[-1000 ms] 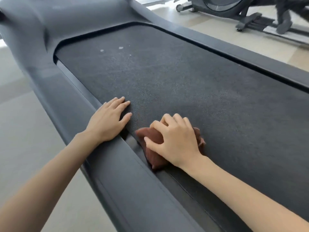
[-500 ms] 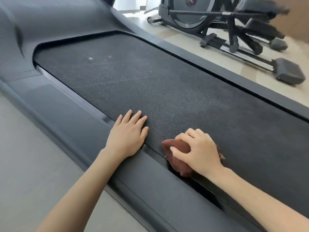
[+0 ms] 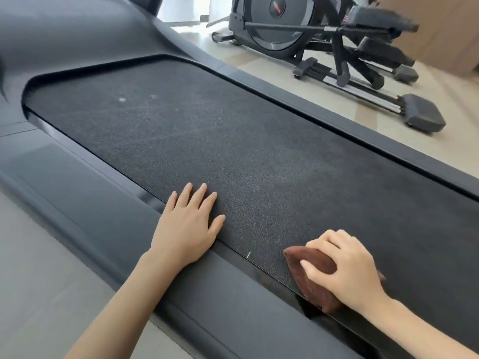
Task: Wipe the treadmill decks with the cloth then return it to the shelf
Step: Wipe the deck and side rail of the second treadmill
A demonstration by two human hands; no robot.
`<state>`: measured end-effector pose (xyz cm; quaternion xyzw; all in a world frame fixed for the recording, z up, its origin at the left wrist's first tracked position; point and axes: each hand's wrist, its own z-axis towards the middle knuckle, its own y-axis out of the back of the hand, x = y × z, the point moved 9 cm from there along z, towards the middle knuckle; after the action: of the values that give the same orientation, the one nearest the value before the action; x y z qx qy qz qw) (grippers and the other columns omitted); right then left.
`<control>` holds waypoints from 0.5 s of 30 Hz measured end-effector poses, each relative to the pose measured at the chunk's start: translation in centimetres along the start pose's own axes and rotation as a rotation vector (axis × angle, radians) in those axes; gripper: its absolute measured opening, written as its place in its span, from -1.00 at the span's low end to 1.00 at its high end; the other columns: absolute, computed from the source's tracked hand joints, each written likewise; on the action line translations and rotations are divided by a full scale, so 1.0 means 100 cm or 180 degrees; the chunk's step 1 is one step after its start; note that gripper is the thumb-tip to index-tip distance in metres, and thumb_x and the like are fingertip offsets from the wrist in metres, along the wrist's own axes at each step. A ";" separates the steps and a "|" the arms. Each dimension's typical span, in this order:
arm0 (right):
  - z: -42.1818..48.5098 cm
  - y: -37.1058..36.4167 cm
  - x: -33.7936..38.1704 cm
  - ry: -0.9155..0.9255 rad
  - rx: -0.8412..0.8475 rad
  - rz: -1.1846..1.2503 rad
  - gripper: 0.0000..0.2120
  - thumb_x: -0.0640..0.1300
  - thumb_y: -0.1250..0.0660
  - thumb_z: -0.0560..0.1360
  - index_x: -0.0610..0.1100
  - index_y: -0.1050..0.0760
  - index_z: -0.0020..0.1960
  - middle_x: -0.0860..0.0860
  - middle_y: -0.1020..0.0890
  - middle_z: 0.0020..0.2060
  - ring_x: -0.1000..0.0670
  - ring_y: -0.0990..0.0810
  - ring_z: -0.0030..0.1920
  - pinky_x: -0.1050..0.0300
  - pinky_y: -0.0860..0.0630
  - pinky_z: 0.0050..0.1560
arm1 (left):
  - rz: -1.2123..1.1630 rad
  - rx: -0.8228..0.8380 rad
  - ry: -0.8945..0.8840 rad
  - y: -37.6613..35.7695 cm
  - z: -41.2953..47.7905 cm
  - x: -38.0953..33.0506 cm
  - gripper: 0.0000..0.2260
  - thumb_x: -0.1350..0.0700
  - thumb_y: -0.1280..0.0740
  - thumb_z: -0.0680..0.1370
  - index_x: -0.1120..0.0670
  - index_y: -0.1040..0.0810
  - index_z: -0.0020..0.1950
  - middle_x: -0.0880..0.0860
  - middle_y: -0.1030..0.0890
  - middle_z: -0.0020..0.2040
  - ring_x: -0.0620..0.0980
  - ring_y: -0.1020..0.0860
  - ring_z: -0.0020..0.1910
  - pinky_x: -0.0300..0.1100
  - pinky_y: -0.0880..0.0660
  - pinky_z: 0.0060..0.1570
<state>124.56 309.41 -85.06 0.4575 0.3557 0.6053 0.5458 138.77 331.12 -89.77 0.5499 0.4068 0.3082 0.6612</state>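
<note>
**While the cloth sits at the near edge of the belt: wiping step in hand**

As I read this view, the right hand [image 3: 347, 265] lies at the lower right of the frame with its grip clamped on the brown cloth [image 3: 317, 291]. The fingers curl over the top of the wad and the thumb presses its side. The cloth rests on the treadmill deck [image 3: 233, 151] at the belt's near edge, and its lower corner overlaps the gap beside the near side rail [image 3: 103, 216]. The left hand [image 3: 185, 229], at lower centre, holds nothing. Its grip is apart, fingers straight and flat, with the palm on the rail and the fingertips on the belt. Two pale specks [image 3: 121, 99] show on the belt toward the upper left, well apart from the cloth. An elliptical trainer [image 3: 324, 42] stands at the upper right, beyond the far rail [image 3: 337, 120]. No shelf is in view.

I judge the step in hand to be the wiping itself, with the return to the shelf not yet begun. Much of the belt, the specks included, lies away from the cloth. The next move therefore calls, in my judgement, for a firm downward press and a sweep toward the upper left, with the flat hand giving support. The cloth's corner could snag in the gap.
</note>
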 end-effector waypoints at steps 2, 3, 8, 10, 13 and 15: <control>0.044 -0.015 0.000 -0.0011 -0.0071 -0.0043 -0.69 0.24 -0.21 0.35 0.06 -0.59 -0.16 0.12 -0.54 -0.27 -0.01 -0.51 -0.20 0.07 -0.45 -0.17 | 0.0065 0.0027 -0.0010 -0.002 0.001 0.002 -0.44 -0.27 0.11 0.55 -0.10 0.01 0.52 -0.05 0.04 0.55 0.01 0.13 0.51 -0.02 0.18 0.45; 0.068 -0.024 -0.003 -0.0063 -0.0080 -0.0084 -0.66 0.25 -0.20 0.35 0.05 -0.59 -0.16 0.09 -0.56 -0.26 -0.03 -0.52 -0.18 0.05 -0.45 -0.15 | 0.0091 0.0035 -0.0019 -0.003 0.001 0.003 -0.43 -0.28 0.11 0.54 -0.12 0.02 0.52 -0.06 0.06 0.55 0.00 0.14 0.51 -0.03 0.19 0.45; 0.183 -0.068 -0.029 -0.0173 -0.0200 -0.0156 -0.71 0.23 -0.30 0.43 0.04 -0.58 -0.05 0.00 -0.59 -0.12 -0.11 -0.52 -0.01 0.03 -0.39 -0.06 | 0.0017 0.0047 -0.0119 0.000 0.013 0.010 -0.44 -0.33 0.23 0.49 -0.27 0.08 0.48 -0.17 0.09 0.53 -0.10 0.18 0.50 -0.09 0.24 0.46; 0.230 -0.080 -0.045 -0.0299 -0.0145 -0.0157 -0.67 0.25 -0.25 0.45 0.05 -0.57 0.03 -0.03 -0.60 -0.03 -0.14 -0.52 0.06 0.01 -0.39 0.00 | 0.0016 0.0106 -0.0150 0.002 0.020 0.021 -0.51 -0.31 0.19 0.53 -0.31 0.11 0.47 -0.22 0.12 0.52 -0.16 0.22 0.49 -0.12 0.25 0.46; 0.283 -0.097 -0.067 -0.0732 -0.0092 -0.0307 -0.61 0.28 -0.18 0.47 0.05 -0.54 0.12 -0.08 -0.59 0.06 -0.19 -0.50 0.11 -0.02 -0.38 0.07 | -0.0003 0.0108 -0.0100 0.008 0.032 0.033 -0.45 -0.33 0.28 0.45 -0.33 0.12 0.45 -0.27 0.13 0.50 -0.21 0.22 0.47 -0.19 0.27 0.44; 0.297 -0.103 -0.067 -0.0998 -0.0097 -0.0388 -0.58 0.28 -0.16 0.47 0.03 -0.53 0.13 -0.11 -0.58 0.09 -0.21 -0.48 0.13 -0.05 -0.35 0.11 | -0.0050 0.0083 -0.0005 0.010 0.036 0.036 -0.40 -0.34 0.31 0.40 -0.32 0.09 0.45 -0.27 0.11 0.49 -0.23 0.20 0.47 -0.20 0.27 0.44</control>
<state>155.93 302.33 -86.02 0.5156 0.2839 0.4976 0.6372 143.74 332.69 -89.29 0.5555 0.4146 0.2972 0.6566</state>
